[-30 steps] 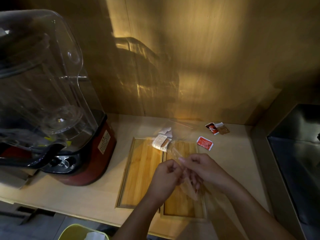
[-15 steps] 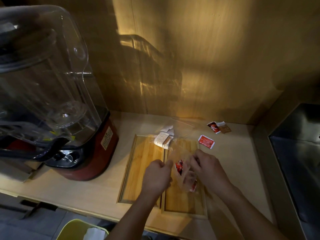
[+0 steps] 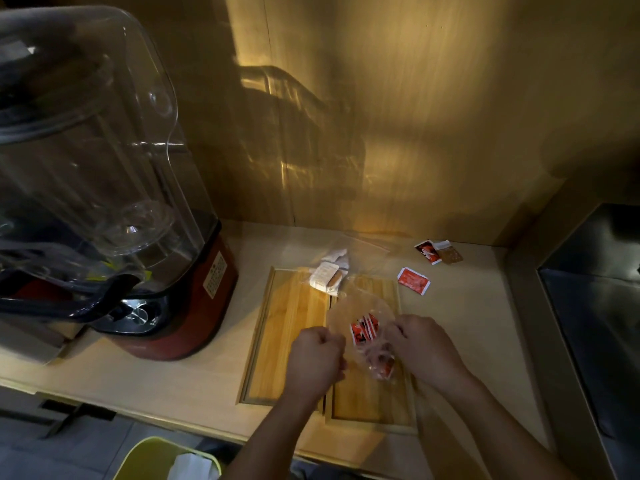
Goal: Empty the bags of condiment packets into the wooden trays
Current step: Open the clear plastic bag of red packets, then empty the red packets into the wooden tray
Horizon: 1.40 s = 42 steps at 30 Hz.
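Two wooden trays lie side by side on the counter, the left tray (image 3: 287, 341) and the right tray (image 3: 370, 403). My left hand (image 3: 317, 358) and my right hand (image 3: 420, 351) each grip one side of a clear plastic bag (image 3: 360, 306) held over the right tray. Red packets (image 3: 363, 332) show through the bag between my hands. A second clear bag (image 3: 327, 277) with white and tan packets rests across the far ends of the trays. Loose on the counter lie a red packet (image 3: 412, 280) and a red and a brown packet (image 3: 438, 251).
A large blender (image 3: 104, 202) with a clear cover and red base stands at the left. A dark steel surface (image 3: 595, 323) lies at the right. A yellow-green bin (image 3: 162, 459) sits below the counter's front edge. Wooden wall panels rise behind.
My hands have pulled apart and come down over the right tray. The bag is spread wider between them, and the red packets inside now show.
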{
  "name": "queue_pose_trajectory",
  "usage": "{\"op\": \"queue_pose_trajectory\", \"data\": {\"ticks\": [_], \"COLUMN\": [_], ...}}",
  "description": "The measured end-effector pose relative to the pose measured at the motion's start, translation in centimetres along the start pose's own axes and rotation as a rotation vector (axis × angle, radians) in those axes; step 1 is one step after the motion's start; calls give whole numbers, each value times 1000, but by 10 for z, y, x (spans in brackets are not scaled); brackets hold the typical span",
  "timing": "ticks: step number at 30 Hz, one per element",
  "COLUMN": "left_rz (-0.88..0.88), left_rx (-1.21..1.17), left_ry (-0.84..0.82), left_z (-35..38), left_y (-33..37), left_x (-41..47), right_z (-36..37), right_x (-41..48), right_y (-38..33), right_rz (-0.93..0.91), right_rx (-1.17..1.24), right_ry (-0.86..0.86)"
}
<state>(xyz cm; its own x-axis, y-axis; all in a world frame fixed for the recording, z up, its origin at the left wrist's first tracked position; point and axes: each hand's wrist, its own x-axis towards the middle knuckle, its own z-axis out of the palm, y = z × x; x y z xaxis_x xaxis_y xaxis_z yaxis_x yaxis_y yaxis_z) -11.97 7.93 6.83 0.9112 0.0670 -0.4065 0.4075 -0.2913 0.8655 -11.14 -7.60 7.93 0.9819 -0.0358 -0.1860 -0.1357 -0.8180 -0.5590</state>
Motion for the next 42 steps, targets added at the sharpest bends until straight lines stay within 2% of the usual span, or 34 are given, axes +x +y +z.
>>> {"op": "queue_pose_trajectory", "data": {"ticks": [3,5,8,10,12,14,16,19,20,25,29,32,35,40,42], "left_rz": [99,210,344,417,478,540,614,676,690,598,452,253,146,110,35], "left_rx": [229,275,251,414,569,544,509,550,539,298,-58,-254,-209,-173,-147], "left_ry": [128,160,50,-36,-16,16,-67,-314,-378,-608,-604,-588,-423,-111,-63], "left_z": [-5,-3,0,6,11,9,4,-9,-12,-26,-29,-29,-19,2,4], "left_y": [2,11,23,23,20,18,18,21,24,35,30,22,15,-5,-12], "left_x": [0,-11,-29,-32,-30,-24,-17,-9,-8,-2,11,28,43,69,73], "right_z": [-2,-4,-10,-14,-17,-19,-20,-25,-26,-30,-24,-20,-7,13,23], "right_x": [-1,1,7,8,7,6,6,8,8,7,6,8,22,51,56], "right_y": [2,0,-5,-8,-10,-8,-1,14,22,53,55,48,45,40,44], "right_rz": [31,91,213,252,232,175,121,77,73,-46,-20,3,110,315,339], "right_rx": [37,228,501,602,636,634,645,787,825,953,967,1014,919,885,834], "right_ry": [-3,4,45,21,-14,-31,-14,114,109,-277,-218,-211,-139,52,118]}}
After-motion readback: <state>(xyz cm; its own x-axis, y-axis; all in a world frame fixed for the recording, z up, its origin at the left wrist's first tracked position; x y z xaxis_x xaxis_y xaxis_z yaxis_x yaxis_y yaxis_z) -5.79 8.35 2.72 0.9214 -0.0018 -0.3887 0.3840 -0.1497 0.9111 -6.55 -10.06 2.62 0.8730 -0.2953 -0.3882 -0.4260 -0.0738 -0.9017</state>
